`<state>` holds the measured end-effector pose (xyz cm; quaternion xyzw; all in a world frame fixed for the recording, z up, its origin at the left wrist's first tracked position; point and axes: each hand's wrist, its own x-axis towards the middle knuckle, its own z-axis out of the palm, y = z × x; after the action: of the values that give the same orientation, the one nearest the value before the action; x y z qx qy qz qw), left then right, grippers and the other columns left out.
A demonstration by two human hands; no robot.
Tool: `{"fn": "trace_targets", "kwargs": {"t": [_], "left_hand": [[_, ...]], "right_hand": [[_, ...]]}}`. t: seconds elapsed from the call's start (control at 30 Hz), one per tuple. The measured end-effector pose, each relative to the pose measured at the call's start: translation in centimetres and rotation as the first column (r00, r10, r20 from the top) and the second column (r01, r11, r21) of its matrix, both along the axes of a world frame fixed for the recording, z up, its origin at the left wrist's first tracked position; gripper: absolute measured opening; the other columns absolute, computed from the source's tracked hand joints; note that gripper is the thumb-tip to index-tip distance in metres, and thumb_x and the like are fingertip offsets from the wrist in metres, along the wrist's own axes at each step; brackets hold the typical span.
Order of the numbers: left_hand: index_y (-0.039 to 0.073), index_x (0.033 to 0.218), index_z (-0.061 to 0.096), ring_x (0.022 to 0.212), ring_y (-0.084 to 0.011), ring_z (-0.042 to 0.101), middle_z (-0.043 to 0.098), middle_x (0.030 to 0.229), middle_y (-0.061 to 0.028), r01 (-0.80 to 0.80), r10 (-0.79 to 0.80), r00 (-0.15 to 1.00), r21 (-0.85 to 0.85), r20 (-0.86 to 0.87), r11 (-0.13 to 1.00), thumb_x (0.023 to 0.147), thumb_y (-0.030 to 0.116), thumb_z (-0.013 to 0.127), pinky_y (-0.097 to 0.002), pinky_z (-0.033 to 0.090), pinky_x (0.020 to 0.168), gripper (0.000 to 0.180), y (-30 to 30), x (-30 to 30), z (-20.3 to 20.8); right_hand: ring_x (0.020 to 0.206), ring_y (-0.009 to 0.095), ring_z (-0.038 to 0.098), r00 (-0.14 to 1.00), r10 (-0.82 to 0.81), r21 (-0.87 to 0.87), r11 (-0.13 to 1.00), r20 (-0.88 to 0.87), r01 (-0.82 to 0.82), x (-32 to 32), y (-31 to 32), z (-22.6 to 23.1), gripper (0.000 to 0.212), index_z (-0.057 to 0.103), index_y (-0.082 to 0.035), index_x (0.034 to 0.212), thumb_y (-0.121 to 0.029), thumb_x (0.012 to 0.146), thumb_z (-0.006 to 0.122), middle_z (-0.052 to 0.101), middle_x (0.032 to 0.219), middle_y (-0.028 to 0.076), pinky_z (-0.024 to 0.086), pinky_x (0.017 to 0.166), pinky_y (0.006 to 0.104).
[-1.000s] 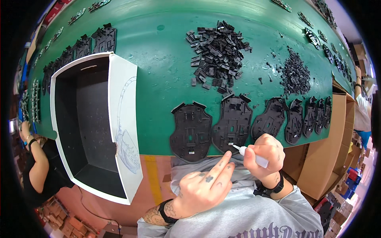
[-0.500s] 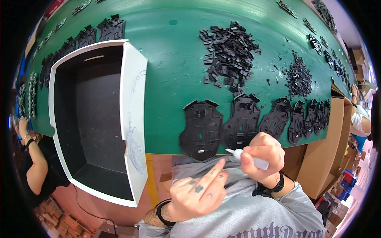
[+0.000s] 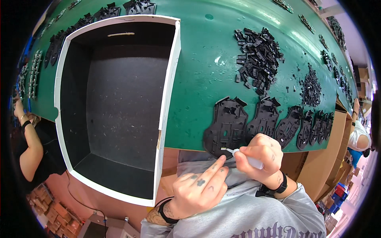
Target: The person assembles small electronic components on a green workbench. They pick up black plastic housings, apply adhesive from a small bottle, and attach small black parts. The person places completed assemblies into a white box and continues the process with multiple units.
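Gripped in my right hand [image 3: 262, 156] is a small white squeeze bottle [image 3: 255, 162] with a thin nozzle. Its tip points left, over the lower end of the leftmost black plastic shell [image 3: 228, 123], beside a small pale piece [image 3: 224, 148]; whether it touches cannot be made out. My left hand [image 3: 202, 191] holds nothing, index and middle fingers stretched toward the nozzle and the rest partly curled. That index fingertip is just below the shell's lower edge. More black shells [image 3: 264, 119] stretch to the right in a row along the table's near edge.
A large white-rimmed box, black inside [image 3: 123, 99], stands at left, overhanging the green table [image 3: 198, 59]. Loose black plastic pieces [image 3: 260, 57] and a pile of smaller ones [image 3: 311, 88] lie beyond the shells. A cardboard box [image 3: 321, 154] adjoins the right edge. Co-workers' arms [image 3: 33, 146] show both sides.
The view has turned left, so the box and shells appear farther right. My right hand has brought the bottle's nozzle onto the leftmost shell's lower end; my left hand stays close by.
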<state>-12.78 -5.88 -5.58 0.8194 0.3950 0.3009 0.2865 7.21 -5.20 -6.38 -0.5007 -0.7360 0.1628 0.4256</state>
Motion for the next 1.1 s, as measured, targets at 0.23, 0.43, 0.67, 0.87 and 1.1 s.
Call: {"fn": "trace_targets", "kwargs": {"t": [0.23,0.43,0.67,0.87,1.1], "left_hand": [[0.004,0.092,0.072,0.048,-0.0078,0.054,0.074,0.106,-0.0088,0.032,-0.035,0.997,0.055,0.066,0.998,0.072,0.010,0.069,-0.0209,0.040,0.046,0.022,0.5,-0.6,-0.3],[0.002,0.097,0.070,0.063,-0.0192,0.064,0.074,0.101,-0.0118,-0.060,0.061,0.986,-0.014,0.155,0.998,0.074,-0.001,0.060,-0.0291,0.050,0.057,0.025,2.2,-0.4,0.8],[-0.001,0.119,0.062,0.111,-0.0341,0.057,0.062,0.124,-0.0160,-0.158,0.160,0.985,-0.034,0.068,0.987,0.079,0.002,0.067,-0.0419,0.046,0.095,0.041,7.1,2.5,1.0],[0.002,0.125,0.058,0.123,-0.0334,0.047,0.053,0.133,-0.0134,-0.155,0.158,0.982,0.038,-0.108,0.987,0.078,0.018,0.074,-0.0451,0.039,0.103,0.052,8.8,4.6,0.4],[0.003,0.106,0.064,0.110,-0.0321,0.055,0.064,0.114,-0.0107,-0.174,0.174,0.981,-0.013,0.088,0.985,0.070,0.009,0.079,-0.0427,0.045,0.095,0.039,7.8,3.6,0.2]], "right_hand": [[0.060,0.020,0.058,0.966,-0.037,-0.013,0.999,-0.254,0.035,0.9,-0.3,0.2,0.032,0.063,0.002,0.093,-0.014,0.074,0.083,0.061,0.074,0.009,0.045,0.052,0.0309],[0.079,0.017,0.057,0.881,-0.282,-0.285,0.942,-0.381,0.178,1.5,0.7,1.7,0.037,0.062,0.005,0.118,-0.023,0.094,0.065,0.060,0.096,0.012,0.046,0.066,0.0283],[0.104,0.021,0.059,0.984,-0.047,-0.323,0.946,-0.171,-0.011,2.8,8.1,5.6,0.037,0.064,-0.005,0.120,0.001,0.083,0.069,0.062,0.113,0.010,0.049,0.089,0.0328],[0.105,0.026,0.064,0.980,0.198,-0.382,0.908,0.026,-0.173,2.1,14.1,3.5,0.032,0.060,-0.005,0.120,-0.003,0.088,0.064,0.065,0.116,0.012,0.052,0.090,0.0359],[0.105,0.032,0.065,0.984,0.173,-0.448,0.877,-0.035,-0.171,2.4,13.9,3.7,0.044,0.052,-0.002,0.125,-0.002,0.084,0.066,0.065,0.114,0.016,0.053,0.087,0.0397]]}}
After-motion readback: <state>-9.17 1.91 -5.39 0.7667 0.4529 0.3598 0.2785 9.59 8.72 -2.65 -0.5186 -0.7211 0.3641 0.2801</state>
